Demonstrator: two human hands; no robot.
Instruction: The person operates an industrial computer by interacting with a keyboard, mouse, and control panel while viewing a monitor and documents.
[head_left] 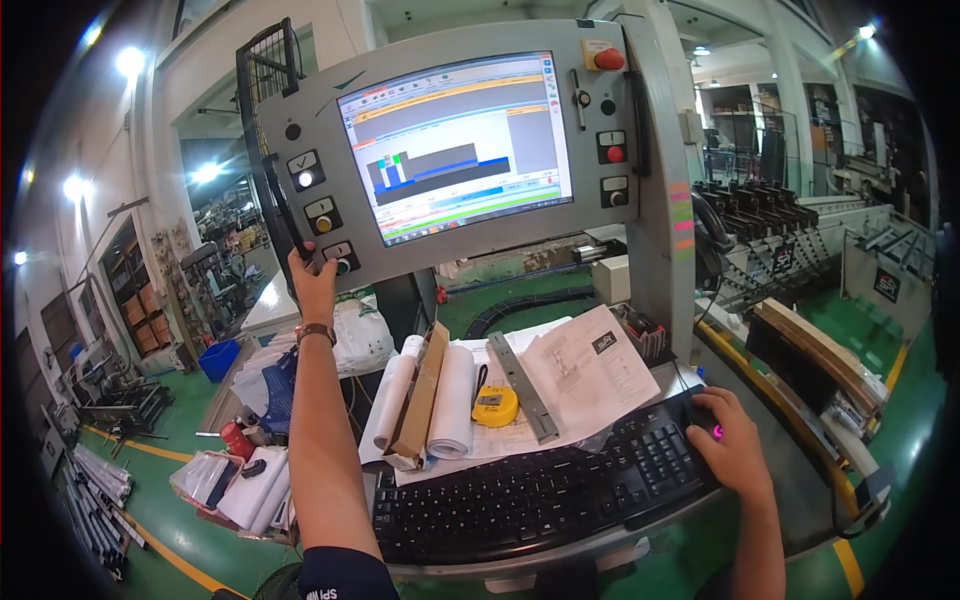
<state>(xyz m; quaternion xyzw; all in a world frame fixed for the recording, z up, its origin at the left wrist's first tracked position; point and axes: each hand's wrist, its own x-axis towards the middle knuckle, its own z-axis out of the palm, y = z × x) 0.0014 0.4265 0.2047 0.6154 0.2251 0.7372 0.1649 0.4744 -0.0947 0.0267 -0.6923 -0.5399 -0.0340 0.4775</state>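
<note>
My left hand (315, 280) is raised to the lower left corner of the grey control panel (450, 240), its fingers apart at the lowest button (343, 266). Whether a fingertip presses that button cannot be made out. My right hand (728, 440) curls over a mouse (717, 432) with a pink glow, at the right end of the black keyboard (520, 500). Lit on the panel is a screen (460, 150) with coloured bars and windows. Behind the keyboard lie a yellow tape measure (495, 405), a metal strip (523, 388), rolled papers (453, 405) and a printed sheet (590, 370).
A red knob (608, 59) tops the panel's right side. At the left are a side table with papers, a red can (236, 440) and a blue bin (218, 361). Machinery (780, 240) and stacked boards (820, 355) stand at the right.
</note>
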